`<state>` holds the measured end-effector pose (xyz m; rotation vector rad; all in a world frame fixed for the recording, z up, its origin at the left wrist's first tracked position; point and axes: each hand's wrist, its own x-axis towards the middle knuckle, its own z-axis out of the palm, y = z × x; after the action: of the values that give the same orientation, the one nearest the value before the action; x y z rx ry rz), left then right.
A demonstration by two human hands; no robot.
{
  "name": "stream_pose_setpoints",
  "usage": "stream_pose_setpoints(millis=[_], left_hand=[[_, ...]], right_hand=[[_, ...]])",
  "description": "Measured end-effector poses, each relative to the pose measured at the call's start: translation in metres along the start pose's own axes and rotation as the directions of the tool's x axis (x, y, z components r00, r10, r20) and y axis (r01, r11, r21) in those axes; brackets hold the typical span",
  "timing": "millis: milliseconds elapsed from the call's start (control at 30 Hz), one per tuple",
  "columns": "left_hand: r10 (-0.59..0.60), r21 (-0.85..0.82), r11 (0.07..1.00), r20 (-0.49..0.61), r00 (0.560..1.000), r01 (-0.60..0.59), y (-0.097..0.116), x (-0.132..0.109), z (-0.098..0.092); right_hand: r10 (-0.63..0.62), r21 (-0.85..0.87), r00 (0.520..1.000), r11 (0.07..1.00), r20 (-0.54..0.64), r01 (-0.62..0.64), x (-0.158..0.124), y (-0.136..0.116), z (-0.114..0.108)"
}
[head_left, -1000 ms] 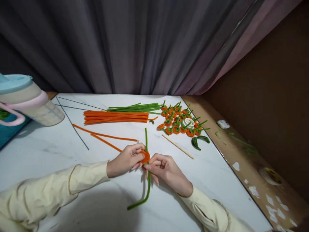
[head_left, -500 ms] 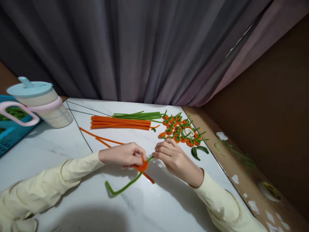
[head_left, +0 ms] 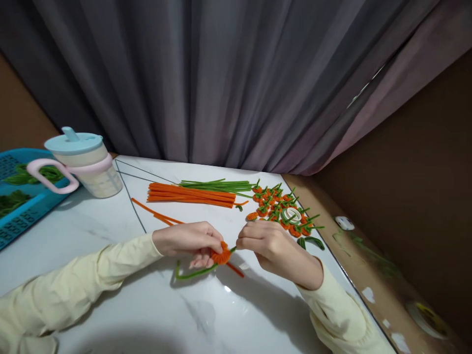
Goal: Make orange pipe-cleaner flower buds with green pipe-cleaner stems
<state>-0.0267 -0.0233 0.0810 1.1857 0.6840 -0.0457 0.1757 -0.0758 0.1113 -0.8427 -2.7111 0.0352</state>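
My left hand [head_left: 190,240] pinches a small orange pipe-cleaner coil [head_left: 221,255] just above the white marble table [head_left: 110,295]. A green pipe-cleaner stem [head_left: 193,273] runs through the coil and curls down to the left, and a short orange tail pokes out to the lower right. My right hand [head_left: 267,243] is closed on the green stem's upper end, right beside the coil. Both sleeves are pale yellow.
Behind the hands lie a bundle of orange pipe cleaners [head_left: 191,193], green ones [head_left: 217,185], and several finished orange-and-green pieces [head_left: 280,211] round a white tape roll [head_left: 292,214]. A lidded cup [head_left: 86,164] and a blue basket [head_left: 18,196] stand at left. Thin wires [head_left: 134,206] cross the table.
The green stem swung from upright to slanting left, and its free end has curled closer. My right hand moved up to the stem's top end. The camera tilted upward.
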Motion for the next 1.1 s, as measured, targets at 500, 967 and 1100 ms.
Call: stream_pose_setpoints(millis=[500, 967, 1100], left_hand=[[-0.085, -0.113, 0.99, 0.011, 0.996, 0.085, -0.005, 0.004, 0.004], [-0.017, -0.009, 1.0, -0.024, 1.0, 0.017, -0.001, 0.002, 0.01], [-0.008, -0.041, 0.999, -0.014, 1.0, 0.007, -0.004, 0.002, 0.01]], right_hand=[[-0.028, 0.083, 0.998, 0.996, 0.052, 0.024, 0.002, -0.001, 0.005], [0.022, 0.067, 0.998, 0.997, 0.067, -0.026, -0.001, 0.007, 0.003], [0.011, 0.079, 0.997, 0.997, 0.077, -0.017, 0.0, 0.005, 0.005]])
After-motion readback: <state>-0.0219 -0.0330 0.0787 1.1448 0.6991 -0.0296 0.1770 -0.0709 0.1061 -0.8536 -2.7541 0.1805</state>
